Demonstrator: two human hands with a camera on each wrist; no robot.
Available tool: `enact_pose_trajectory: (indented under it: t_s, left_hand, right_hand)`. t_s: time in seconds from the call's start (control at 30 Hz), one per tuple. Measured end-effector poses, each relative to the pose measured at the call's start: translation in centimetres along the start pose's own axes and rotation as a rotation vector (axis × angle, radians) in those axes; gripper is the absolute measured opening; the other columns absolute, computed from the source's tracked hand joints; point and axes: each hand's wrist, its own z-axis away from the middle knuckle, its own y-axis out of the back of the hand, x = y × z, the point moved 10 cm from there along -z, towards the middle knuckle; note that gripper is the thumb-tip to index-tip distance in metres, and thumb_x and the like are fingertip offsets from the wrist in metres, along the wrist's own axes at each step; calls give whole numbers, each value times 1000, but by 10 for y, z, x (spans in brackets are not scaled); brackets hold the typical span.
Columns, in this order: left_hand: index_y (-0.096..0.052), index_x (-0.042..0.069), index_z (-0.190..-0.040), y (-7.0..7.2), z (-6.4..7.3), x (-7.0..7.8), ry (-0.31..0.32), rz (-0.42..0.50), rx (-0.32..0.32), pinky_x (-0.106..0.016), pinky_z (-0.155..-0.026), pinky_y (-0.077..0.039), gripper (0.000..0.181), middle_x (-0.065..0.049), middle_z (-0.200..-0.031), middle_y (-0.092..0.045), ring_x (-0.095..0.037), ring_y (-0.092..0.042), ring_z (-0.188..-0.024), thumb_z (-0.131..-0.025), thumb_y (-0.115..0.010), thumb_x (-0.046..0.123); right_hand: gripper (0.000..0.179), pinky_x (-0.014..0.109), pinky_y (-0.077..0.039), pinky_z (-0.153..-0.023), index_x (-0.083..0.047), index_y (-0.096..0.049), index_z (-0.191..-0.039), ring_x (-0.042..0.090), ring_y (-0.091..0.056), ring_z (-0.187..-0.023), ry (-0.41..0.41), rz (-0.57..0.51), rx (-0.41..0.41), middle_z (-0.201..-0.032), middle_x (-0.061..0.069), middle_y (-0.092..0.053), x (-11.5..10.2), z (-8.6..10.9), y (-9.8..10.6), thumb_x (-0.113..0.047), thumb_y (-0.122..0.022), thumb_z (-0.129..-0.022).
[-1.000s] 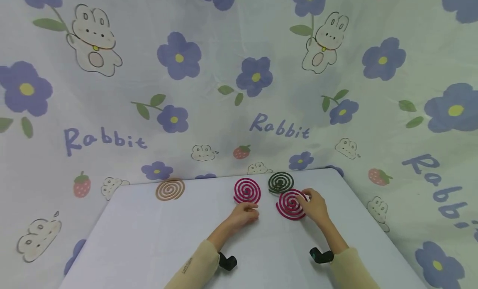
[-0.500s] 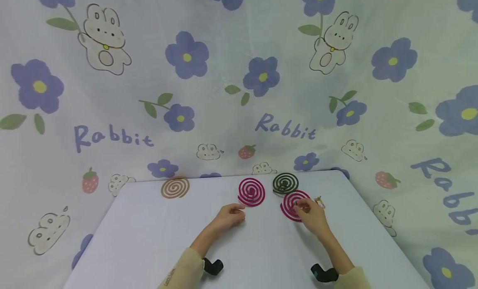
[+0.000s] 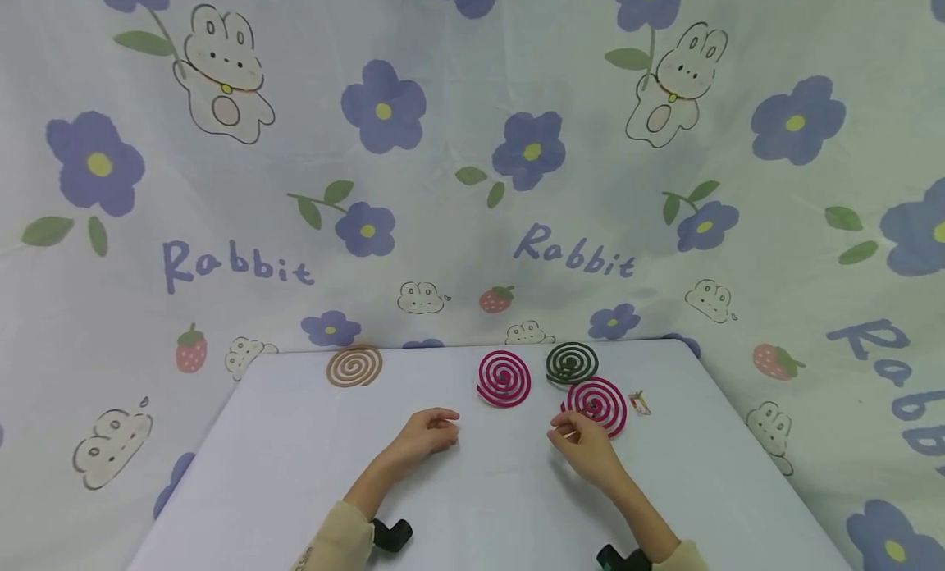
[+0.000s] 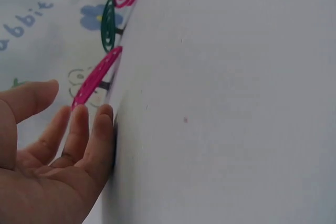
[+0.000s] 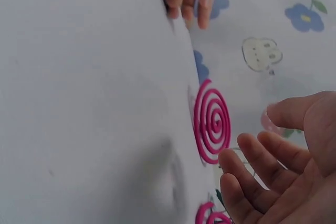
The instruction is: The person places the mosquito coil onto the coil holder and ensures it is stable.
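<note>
Two pink mosquito coils stand tilted up on the white table, one near its middle, the left pink coil point(image 3: 504, 379), and the right pink coil point(image 3: 601, 401) further over. Behind the latter is a dark green coil point(image 3: 572, 363); dark stands show below coils in the left wrist view. My right hand point(image 3: 586, 449) hovers in front of the right pink coil and hides its lower left edge; its fingers are loosely bent around nothing. Left of the left pink coil, my left hand point(image 3: 422, 440) hangs relaxed above the table, holding nothing.
A tan coil point(image 3: 354, 367) is at the table's back left. Right of the right pink coil lies a small printed piece point(image 3: 640, 403), too small to make out. A cloth with rabbits and flowers hangs along the back edge of the table point(image 3: 295, 472).
My right hand has drawn back from the right pink coil, toward me and left, uncovering the small printed piece. My left hand has moved left, away from the left pink coil.
</note>
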Motion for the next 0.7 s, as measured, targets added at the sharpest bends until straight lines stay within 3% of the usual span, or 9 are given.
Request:
enact_pose_trajectory:
  t_s: [0.3,0.7]
  left_hand:
    - [-51,-10,-128,34,17,-1,-2,-66,46,-36,-81,-53,41,-15,-102,-59,-28,-62,-95,-95,-63,10]
    - [-48,-13,-129,84,45,-6,4,-91,94,-37,-84,-53,44,-18,-105,-56,-32,-62,-98,-95,-63,9]
  right_hand:
    - [25,26,-50,-55,-3,-65,-104,16,-56,-70,65,-38,-128,-84,-2,-63,-11,2,-40,-23,-72,-90]
    - [25,26,-49,-57,-5,-66,-103,12,-56,-71,160,-51,-239,-85,-5,-62,-50,-5,-94,-25,-69,-91]
